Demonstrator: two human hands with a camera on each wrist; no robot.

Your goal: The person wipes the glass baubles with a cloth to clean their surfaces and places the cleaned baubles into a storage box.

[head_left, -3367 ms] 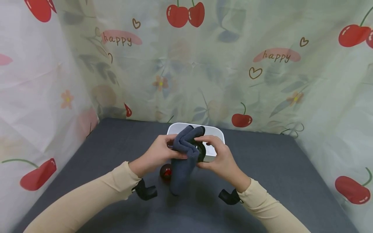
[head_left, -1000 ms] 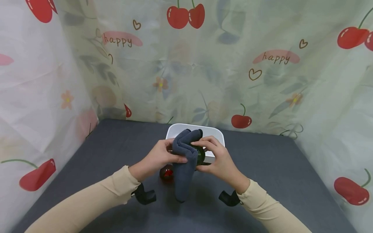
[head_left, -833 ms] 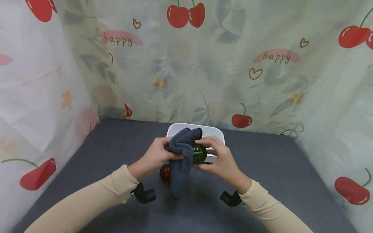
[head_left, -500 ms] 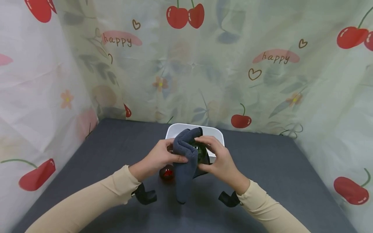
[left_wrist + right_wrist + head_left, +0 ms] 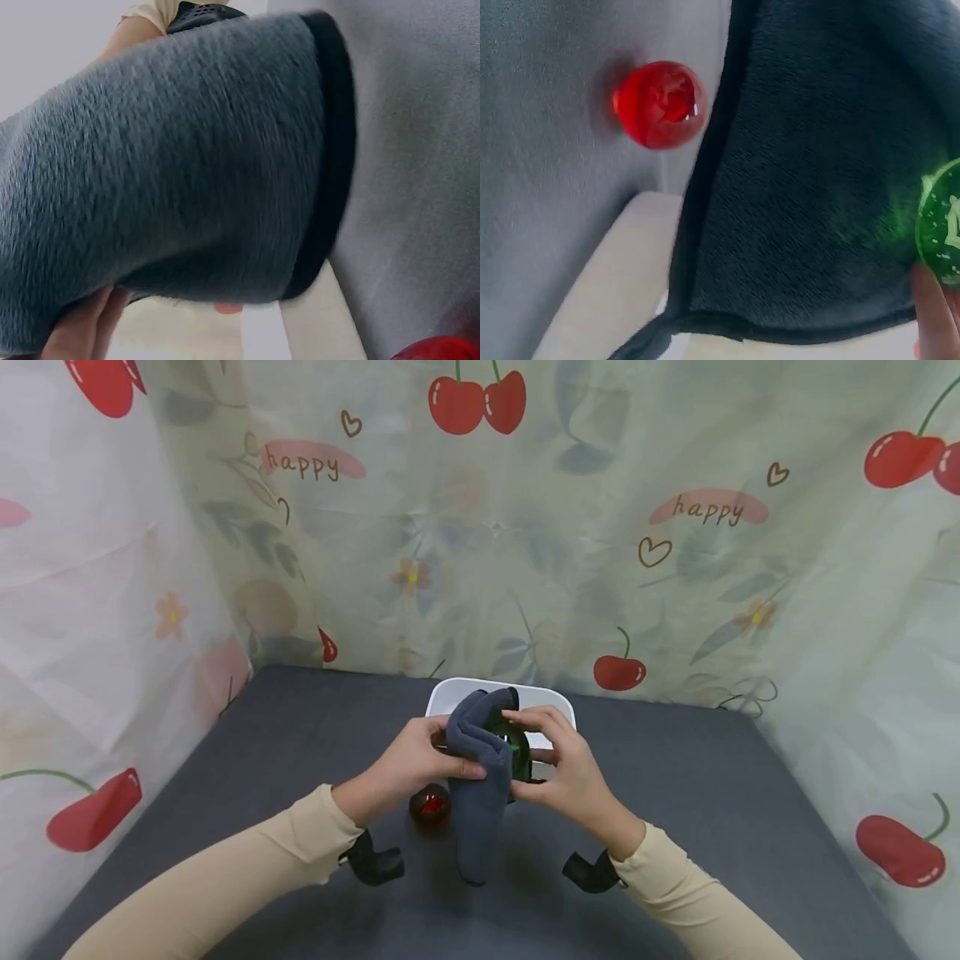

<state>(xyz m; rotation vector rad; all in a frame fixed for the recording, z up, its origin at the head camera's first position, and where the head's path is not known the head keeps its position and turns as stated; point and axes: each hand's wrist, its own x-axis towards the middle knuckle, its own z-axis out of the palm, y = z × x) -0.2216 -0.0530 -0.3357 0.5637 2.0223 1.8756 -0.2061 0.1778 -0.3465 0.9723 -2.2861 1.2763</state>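
Note:
My left hand (image 5: pixel 420 762) grips a folded blue-grey towel (image 5: pixel 482 806) with dark edging, its thumb lying across the front fold. The towel's lower end hangs over the table. My right hand (image 5: pixel 561 764) holds a clear green ball (image 5: pixel 519 752) between thumb and fingers, close against the towel, which covers the ball's left side. In the right wrist view, the green ball (image 5: pixel 943 225) shows at the right edge, beside the fuzzy towel (image 5: pixel 817 172). A red see-through ball (image 5: pixel 431 806) rests on the table below my left hand.
Behind both hands a white plastic bin (image 5: pixel 551 700) stands on the dark grey tabletop (image 5: pixel 660 793). A cherry-print curtain (image 5: pixel 495 577) encloses the back and sides. Black camera mounts (image 5: pixel 592 870) stick out under both wrists.
The towel has shifted and rubbed back and forth against the green ball, covering and baring parts of it. Both hands keep their holds; the red ball has stayed in place.

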